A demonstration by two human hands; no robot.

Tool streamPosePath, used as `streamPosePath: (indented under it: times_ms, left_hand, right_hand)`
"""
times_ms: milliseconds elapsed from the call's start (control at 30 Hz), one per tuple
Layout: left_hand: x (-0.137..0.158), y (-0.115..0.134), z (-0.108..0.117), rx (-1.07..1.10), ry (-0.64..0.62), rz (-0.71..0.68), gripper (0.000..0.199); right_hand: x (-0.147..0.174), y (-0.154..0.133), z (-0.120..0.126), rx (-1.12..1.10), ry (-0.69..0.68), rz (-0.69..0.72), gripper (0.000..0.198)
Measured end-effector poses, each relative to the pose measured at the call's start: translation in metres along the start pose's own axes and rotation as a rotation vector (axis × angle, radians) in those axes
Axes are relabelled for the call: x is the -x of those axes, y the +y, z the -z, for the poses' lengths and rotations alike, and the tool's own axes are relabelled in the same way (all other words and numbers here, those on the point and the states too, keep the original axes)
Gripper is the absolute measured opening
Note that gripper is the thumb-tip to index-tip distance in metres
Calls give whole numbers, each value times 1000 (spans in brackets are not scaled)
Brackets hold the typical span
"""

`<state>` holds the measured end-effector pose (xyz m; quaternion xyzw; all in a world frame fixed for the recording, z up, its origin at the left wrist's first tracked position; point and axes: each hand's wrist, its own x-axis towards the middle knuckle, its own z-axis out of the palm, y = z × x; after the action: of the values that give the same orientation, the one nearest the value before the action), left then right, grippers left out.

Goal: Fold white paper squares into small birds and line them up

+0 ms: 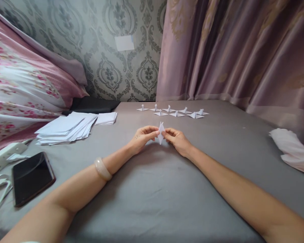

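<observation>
A small white folded paper (pixel 161 133), narrow and pointed at top and bottom, is held upright above the grey cloth between my two hands. My left hand (pixel 144 136) pinches its left side between thumb and fingers; a pale bangle (pixel 102 169) circles that wrist. From the other side, my right hand (pixel 176 139) grips the paper's right edge with thumb and forefinger. Beyond the hands stand several white origami cranes (pixel 176 114) in two loose rows, wings spread.
On the left lie a stack of white paper sheets (pixel 66 128) and a smaller pile of paper (pixel 106 118). Nearer are a phone (pixel 32 177) and a power strip (pixel 5 157) with white cables. A crumpled pale cloth (pixel 291 148) rests at right. Curtains (pixel 218 50) hang behind.
</observation>
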<state>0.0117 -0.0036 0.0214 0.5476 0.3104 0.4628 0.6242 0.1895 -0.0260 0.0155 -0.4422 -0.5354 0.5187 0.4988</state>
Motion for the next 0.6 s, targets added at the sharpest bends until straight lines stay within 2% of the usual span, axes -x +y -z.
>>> streamPosePath:
  times_ms: [267, 600]
  left_hand:
    - [1, 2, 3, 146, -91, 45, 28]
    - [1, 3, 5, 176, -120, 78, 28]
  right_hand:
    - [0, 0, 3, -132, -135, -40, 31]
    - [2, -4, 3, -172, -178, -61, 27]
